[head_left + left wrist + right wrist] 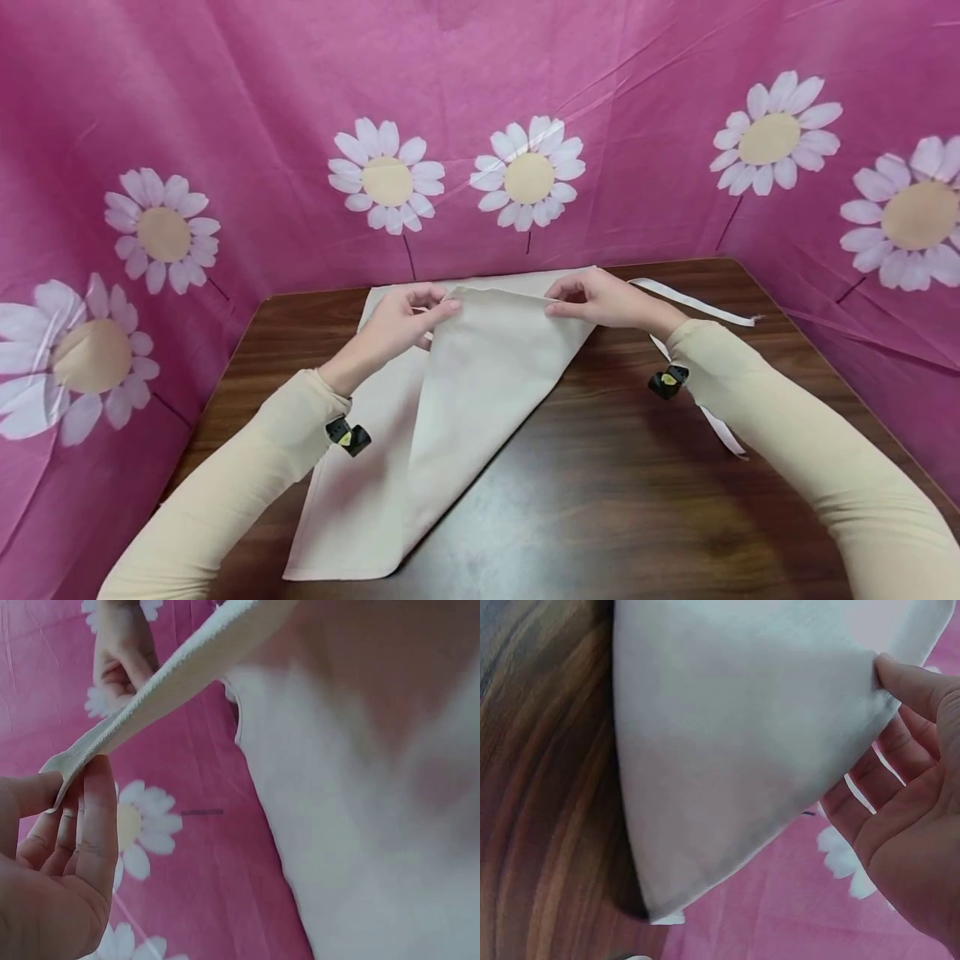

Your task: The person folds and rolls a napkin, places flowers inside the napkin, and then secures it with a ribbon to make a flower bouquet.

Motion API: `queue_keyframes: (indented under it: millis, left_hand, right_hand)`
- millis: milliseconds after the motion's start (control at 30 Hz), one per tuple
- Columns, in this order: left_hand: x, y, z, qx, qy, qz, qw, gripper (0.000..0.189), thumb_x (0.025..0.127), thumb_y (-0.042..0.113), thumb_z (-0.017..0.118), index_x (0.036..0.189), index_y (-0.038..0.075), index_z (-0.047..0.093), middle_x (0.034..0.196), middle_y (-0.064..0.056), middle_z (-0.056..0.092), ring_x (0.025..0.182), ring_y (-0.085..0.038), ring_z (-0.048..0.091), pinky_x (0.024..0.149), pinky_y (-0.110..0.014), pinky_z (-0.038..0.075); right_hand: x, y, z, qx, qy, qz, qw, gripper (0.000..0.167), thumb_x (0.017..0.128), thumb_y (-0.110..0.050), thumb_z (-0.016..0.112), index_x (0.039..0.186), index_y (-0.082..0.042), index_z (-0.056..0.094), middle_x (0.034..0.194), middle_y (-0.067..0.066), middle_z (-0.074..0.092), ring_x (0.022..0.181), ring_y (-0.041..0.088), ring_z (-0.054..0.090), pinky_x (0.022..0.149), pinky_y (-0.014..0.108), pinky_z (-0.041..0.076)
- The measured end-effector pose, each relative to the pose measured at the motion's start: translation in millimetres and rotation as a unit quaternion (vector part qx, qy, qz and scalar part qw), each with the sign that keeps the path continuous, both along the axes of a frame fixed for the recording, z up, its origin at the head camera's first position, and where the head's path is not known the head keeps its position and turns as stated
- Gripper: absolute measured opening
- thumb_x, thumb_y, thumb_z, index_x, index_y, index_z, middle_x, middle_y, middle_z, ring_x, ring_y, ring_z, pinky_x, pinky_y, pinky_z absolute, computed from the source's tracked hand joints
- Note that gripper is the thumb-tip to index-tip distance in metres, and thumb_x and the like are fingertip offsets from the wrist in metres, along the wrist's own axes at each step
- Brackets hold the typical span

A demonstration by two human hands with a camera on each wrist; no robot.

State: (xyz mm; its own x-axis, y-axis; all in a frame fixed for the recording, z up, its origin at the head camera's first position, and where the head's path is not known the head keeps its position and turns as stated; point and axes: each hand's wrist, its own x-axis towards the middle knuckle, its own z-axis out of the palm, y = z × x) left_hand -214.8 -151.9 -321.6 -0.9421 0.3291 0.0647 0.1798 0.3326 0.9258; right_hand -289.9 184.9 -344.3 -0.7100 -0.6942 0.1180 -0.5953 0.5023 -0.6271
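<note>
A cream cloth (502, 367) lies on the table, its right part folded over diagonally into a layered flap. My left hand (401, 325) pinches the flap's raised upper edge at its left corner, thumb in front. Further right along that edge, my right hand (603, 300) pinches the cloth between thumb and fingers. In the left wrist view, the edge of the cloth (180, 679) stretches between both hands, lifted off the lower layer. The right wrist view shows the thumb of my right hand (922, 817) on the cloth's hem, other fingers behind it.
White straps (693, 302) lie to the right of the cloth, partly hidden by the right forearm. The brown wooden table (600, 500) meets a pink curtain (465, 50) with printed daisies at its back and sides. A small black camera is on each wrist.
</note>
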Motion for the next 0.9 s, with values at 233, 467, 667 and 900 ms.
queue_keyframes:
  millis: [233,467,667,900]
  left_hand:
    - [-12.7,-25.6,1.5,-0.009,0.004,0.024,0.9997,0.029,0.097,0.029,0.072,0.11,0.003,0.072,0.094,-0.014,0.067,0.075,-0.023,0.069,0.065,-0.042,0.061]
    - [-28.7,-45.0,-9.0,-0.023,-0.027,0.048,0.9982,0.034,0.097,0.031,0.072,0.114,0.001,0.071,0.098,-0.012,0.069,0.083,-0.022,0.066,0.07,-0.039,0.061]
    - [-46.1,-60.3,-12.1,-0.037,-0.027,0.058,0.9973,0.036,0.097,0.034,0.071,0.114,0.002,0.07,0.091,-0.006,0.065,0.081,-0.018,0.059,0.071,-0.036,0.06]
    - [-65.5,-77.0,-31.2,-0.058,-0.044,0.098,0.9926,0.04,0.097,0.037,0.07,0.118,0.002,0.069,0.097,-0.008,0.068,0.084,-0.02,0.066,0.074,-0.036,0.06]
  right_hand:
    - [-19.7,3,-11.7,0.02,0.017,-0.035,0.999,0.013,0.096,-0.022,0.074,0.104,-0.011,0.076,0.09,-0.002,0.071,0.075,0.017,0.053,0.067,0.029,0.043]
    - [-32.1,9,-24.4,0.022,0.01,-0.059,0.998,0.019,0.095,-0.021,0.074,0.11,-0.01,0.077,0.107,0.003,0.074,0.088,0.017,0.061,0.076,0.032,0.048]
    - [-40.6,7,-34.1,0.006,0.007,-0.082,0.9966,0.024,0.096,-0.021,0.073,0.116,-0.008,0.075,0.111,0.006,0.074,0.1,0.018,0.065,0.083,0.035,0.05]
    - [-50.4,11,-54.9,-0.021,0.014,-0.125,0.9919,0.022,0.097,-0.016,0.071,0.116,-0.006,0.074,0.106,0.008,0.075,0.097,0.021,0.065,0.083,0.038,0.05]
